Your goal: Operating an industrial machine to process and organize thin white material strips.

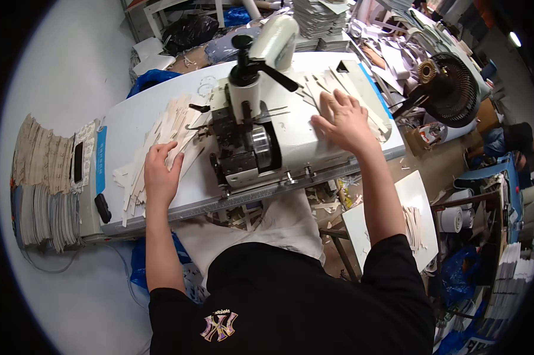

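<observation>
A pale table-top machine (305,139), which looks like a skiving machine, stands in the middle of the white table. It has a black top knob (242,42) and a dark metal working head (243,142). My left hand (161,173) rests on a loose pile of long beige strips (171,121) to its left, fingers slightly bent and thumb apart. Over on the right, my right hand (343,123) lies spread on the machine's bed, touching several thin strips (317,89) there. Neither hand appears to grip anything, though the undersides of the fingers are hidden.
Stacks of sheets (48,160) with a dark phone (79,161) stand at the far left. A black fan (447,89) is beyond the table's right end. Close by my right arm is a white board (418,195) bearing more strips. Scraps and stacked material crowd the back.
</observation>
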The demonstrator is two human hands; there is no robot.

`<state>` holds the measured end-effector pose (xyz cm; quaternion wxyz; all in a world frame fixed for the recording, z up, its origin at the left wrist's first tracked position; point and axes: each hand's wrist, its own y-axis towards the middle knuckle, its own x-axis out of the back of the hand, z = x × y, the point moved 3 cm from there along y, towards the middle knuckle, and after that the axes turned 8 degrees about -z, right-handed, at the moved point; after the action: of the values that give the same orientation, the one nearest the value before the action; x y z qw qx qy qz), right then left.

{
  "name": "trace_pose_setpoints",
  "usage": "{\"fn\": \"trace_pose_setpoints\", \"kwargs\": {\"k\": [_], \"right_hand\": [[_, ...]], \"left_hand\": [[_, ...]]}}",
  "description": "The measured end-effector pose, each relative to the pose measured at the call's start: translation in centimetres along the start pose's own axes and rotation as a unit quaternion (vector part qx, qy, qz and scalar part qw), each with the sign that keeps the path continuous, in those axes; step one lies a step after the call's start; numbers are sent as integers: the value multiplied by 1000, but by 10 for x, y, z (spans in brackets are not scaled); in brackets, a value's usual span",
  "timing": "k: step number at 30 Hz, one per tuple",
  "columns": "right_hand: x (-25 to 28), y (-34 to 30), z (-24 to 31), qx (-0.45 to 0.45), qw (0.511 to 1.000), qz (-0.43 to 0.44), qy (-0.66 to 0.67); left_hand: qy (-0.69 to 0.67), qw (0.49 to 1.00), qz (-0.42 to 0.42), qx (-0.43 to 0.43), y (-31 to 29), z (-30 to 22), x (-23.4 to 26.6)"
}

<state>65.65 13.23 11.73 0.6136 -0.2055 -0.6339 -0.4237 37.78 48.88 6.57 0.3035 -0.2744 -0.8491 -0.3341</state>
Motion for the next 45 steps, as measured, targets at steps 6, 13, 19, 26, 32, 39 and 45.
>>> {"fn": "trace_pose_setpoints", "kwargs": {"k": [6,13,19,26,32,39,45], "right_hand": [[-14,6,-6,-44,997,-2,-57],[-5,-9,43,51,982,-176,51],[-32,-17,100,35,942,-245,228],[-34,-21,109,78,945,-259,184],[-34,-21,110,77,943,-260,194],[-27,-23,106,113,941,-212,237],[-22,-25,109,130,943,-180,249]], "left_hand": [[172,985,16,-17,-23,63,19],[157,987,16,13,-27,65,14],[149,988,-29,7,18,69,-4],[150,989,11,-13,32,67,-9],[-81,996,-41,20,41,21,12],[-67,977,148,-138,26,-78,8],[-27,963,158,-215,24,-98,-15]]}}
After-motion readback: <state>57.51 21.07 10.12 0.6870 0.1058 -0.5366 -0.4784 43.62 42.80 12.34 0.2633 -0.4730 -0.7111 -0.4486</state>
